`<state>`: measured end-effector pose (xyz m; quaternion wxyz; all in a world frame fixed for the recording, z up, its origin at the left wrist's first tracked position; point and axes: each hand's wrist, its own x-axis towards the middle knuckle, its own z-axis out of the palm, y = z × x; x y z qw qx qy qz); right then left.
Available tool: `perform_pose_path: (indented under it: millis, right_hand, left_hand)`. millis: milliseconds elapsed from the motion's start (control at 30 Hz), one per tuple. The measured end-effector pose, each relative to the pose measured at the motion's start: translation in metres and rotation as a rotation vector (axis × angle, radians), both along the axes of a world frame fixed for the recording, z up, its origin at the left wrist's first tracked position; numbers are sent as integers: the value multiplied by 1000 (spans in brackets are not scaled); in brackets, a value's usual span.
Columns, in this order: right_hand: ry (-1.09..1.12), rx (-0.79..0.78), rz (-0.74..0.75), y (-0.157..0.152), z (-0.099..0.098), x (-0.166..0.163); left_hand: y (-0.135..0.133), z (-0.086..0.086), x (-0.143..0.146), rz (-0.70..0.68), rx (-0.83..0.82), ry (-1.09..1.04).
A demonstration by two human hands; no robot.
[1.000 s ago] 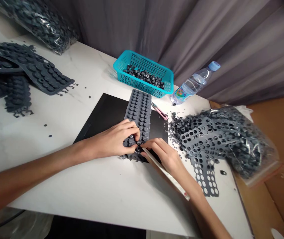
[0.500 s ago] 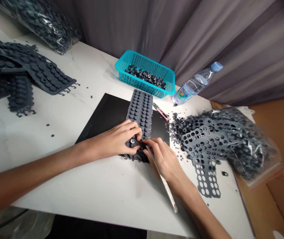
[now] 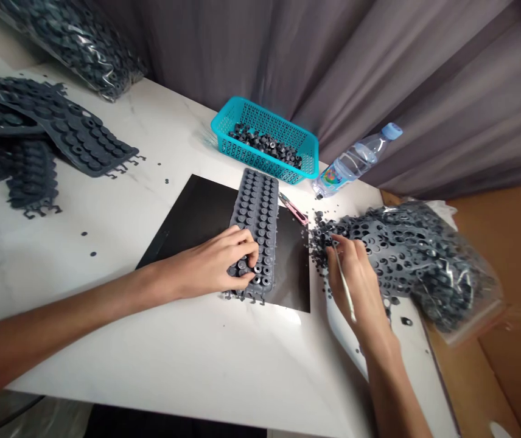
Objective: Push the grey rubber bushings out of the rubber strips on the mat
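A strip of grey rubber with rows of round studs (image 3: pixel 257 210) lies on a black board (image 3: pixel 187 225). My left hand (image 3: pixel 224 258) rests on the near end of this strip, its fingers curled and the thumb and forefinger gripping around the studs. Several studs there show shiny metal-looking rings. To the right, my right hand (image 3: pixel 354 277) has its fingers closed around a thin white stick (image 3: pixel 346 289) and hovers by a pile of small dark pieces (image 3: pixel 319 240). The stick's working tip is hard to make out.
Behind the board stands a turquoise basket (image 3: pixel 267 164) of small dark parts. Pink-handled snips (image 3: pixel 294 210) and a water bottle (image 3: pixel 356 161) are nearby. Punched rubber sheets (image 3: pixel 388 249) spill from a clear bag (image 3: pixel 475 280) at right; studded strips (image 3: pixel 91 143) lie left.
My right hand has left the near end of the studded strip and moved right, to the loose pieces, with the white stick. My left hand has stayed on the strip.
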<state>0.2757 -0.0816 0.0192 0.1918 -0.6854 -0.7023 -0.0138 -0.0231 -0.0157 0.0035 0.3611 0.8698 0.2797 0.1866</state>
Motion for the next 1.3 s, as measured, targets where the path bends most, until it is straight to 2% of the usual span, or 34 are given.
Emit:
perform_pose_path:
  millis: [167, 267, 333, 467, 633, 900, 1033, 1167, 1300]
  right_hand:
    - [308, -90, 269, -6, 11, -41]
    - [355, -128, 445, -11, 14, -57]
    - [376, -124, 501, -13, 12, -60]
    - [391, -106, 529, -11, 6, -56]
    - [415, -123, 627, -9, 3, -53]
    - [348, -161, 678, -7, 14, -53]
    - [319, -166, 666, -9, 16, -55]
    - [291, -164, 643, -9, 10, -56]
    - [133, -122, 637, -9, 0, -57]
  left_hand:
    - [-7, 6, 1, 2, 10, 38]
    - [-11, 13, 2, 30, 14, 53]
    - [-11, 16, 2, 57, 22, 50]
    - [-7, 16, 2, 93, 77, 21]
    - [-5, 10, 4, 57, 103, 36]
    - [-5, 6, 7, 72, 115, 9]
    - [-4, 5, 8, 65, 95, -6]
    - [-3, 4, 7, 61, 92, -12]
    - [-2, 3, 8, 68, 83, -18]
